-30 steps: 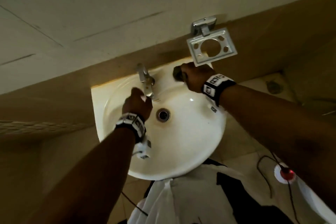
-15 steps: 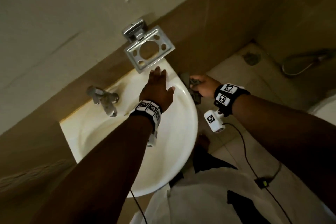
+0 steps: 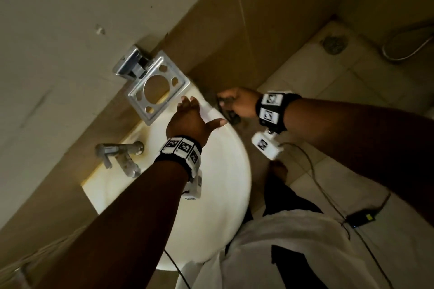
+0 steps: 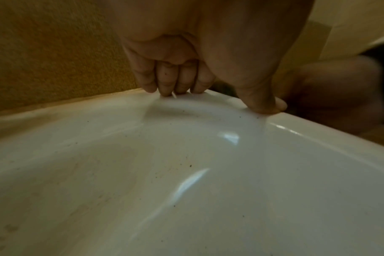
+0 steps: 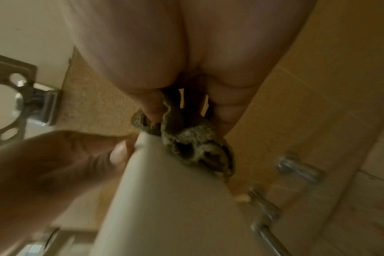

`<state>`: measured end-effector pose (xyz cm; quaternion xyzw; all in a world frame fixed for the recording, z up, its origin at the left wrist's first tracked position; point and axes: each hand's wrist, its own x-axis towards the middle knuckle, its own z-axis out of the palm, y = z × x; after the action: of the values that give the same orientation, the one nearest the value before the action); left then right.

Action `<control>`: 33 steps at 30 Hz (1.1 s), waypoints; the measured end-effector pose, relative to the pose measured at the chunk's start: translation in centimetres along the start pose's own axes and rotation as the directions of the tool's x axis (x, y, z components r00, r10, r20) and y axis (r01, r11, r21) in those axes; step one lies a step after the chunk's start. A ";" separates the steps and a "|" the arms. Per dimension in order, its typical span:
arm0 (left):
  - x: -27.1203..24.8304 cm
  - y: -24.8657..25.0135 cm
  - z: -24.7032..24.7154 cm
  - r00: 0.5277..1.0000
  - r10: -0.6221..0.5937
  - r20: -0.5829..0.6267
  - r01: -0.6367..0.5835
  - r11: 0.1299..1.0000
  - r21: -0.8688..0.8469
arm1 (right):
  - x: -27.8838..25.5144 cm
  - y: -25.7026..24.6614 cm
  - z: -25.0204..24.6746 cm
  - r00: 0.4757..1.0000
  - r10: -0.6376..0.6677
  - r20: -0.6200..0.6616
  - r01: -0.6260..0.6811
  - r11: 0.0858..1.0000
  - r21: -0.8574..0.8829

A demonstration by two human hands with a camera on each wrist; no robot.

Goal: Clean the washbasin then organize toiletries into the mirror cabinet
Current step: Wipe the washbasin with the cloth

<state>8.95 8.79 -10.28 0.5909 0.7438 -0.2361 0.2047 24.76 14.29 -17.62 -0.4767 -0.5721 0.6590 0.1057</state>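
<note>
Scrubbing washbasin rim, cloth gripped

The washbasin shows glossy white, flecked inside with tiny dark specks and a faint yellowish stain. The cloth is mottled olive-green and dark. The toothbrush holder and tap gleam silver. Each wristband is black, carrying black-and-white square patterns. Wall tiles are tan.
</note>
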 end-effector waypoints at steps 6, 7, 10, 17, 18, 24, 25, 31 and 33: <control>0.3 0.1 -0.3 1.000 0.012 0.028 -0.015 0.995 0.096 | -2.8 1.6 -0.3 0.998 -0.026 0.052 0.030 0.996 -0.081; 0.3 0.1 -0.3 1.000 0.013 0.028 -0.016 0.994 0.105 | -1.7 0.4 -0.6 0.998 -0.051 0.024 0.053 0.995 -0.087; 0.2 0.1 -0.3 1.000 0.015 0.016 -0.017 0.995 0.102 | 1.3 -2.8 -0.7 0.998 -0.063 -0.003 0.062 0.986 -0.152; -0.1 -0.2 0.1 0.998 0.052 -0.024 -0.050 0.996 0.076 | -2.7 1.7 1.6 0.995 0.025 -0.096 -0.015 0.995 0.103; -0.1 -0.3 0.1 0.998 0.060 -0.032 -0.058 0.996 0.069 | -4.1 3.2 2.0 0.992 0.052 -0.113 -0.037 0.991 0.130; -0.7 -1.2 1.4 0.994 0.096 -0.060 -0.095 0.995 0.007 | -10.5 7.0 4.6 0.970 0.162 -0.179 -0.126 0.973 0.195; -1.1 -1.4 1.6 0.991 0.111 -0.074 -0.112 0.994 -0.009 | -10.9 6.5 5.0 0.963 0.163 -0.216 -0.115 0.969 0.220; -8.7 -4.6 6.3 0.908 0.409 -0.095 -0.418 0.900 -0.124 | -12.4 5.2 9.8 0.854 0.135 -0.502 -0.004 0.968 0.253; -11.7 -5.9 8.8 0.824 0.566 0.012 -0.563 0.822 -0.081 | -13.5 6.5 11.5 0.801 0.156 -0.578 0.048 0.946 0.322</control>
<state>5.93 -6.66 -9.87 0.7721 0.5402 -0.1478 0.3003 25.88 -4.60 -17.57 -0.6523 -0.3808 0.5622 0.3369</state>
